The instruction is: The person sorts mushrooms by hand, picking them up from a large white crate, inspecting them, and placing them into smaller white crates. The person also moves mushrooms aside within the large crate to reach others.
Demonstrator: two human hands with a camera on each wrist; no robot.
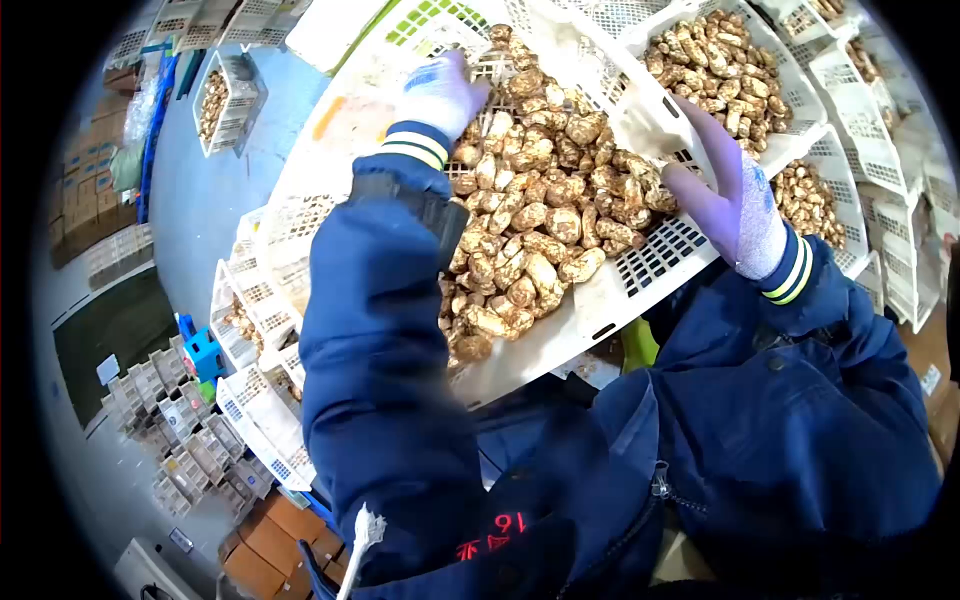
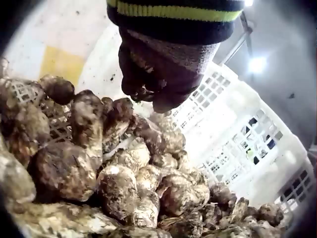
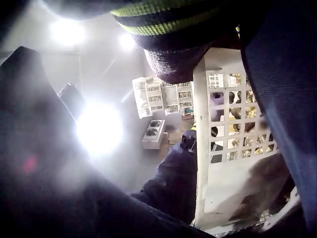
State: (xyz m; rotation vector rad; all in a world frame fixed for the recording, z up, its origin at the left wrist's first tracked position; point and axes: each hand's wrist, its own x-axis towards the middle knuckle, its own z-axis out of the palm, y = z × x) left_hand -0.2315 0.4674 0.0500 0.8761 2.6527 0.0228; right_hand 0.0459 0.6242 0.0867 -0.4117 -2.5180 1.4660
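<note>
While stubby, brown-and-white mushrooms (image 1: pixel 540 205) lie heaped inside a white perforated plastic crate (image 1: pixel 598 303), the purple-and-white gloved left hand (image 1: pixel 440 95) curls above them, its hold unclear; the matching gloved right hand (image 1: pixel 738 205) spreads beside the crate. Hasty handling could bruise caps.

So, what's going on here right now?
A person in a navy jacket is working over a white crate of mushrooms. Their left grip is at the far left edge of the pile; whether it holds one, I can't tell. The right grip is spread open at the crate's right side. More mushrooms sit in other crates to the right.
</note>
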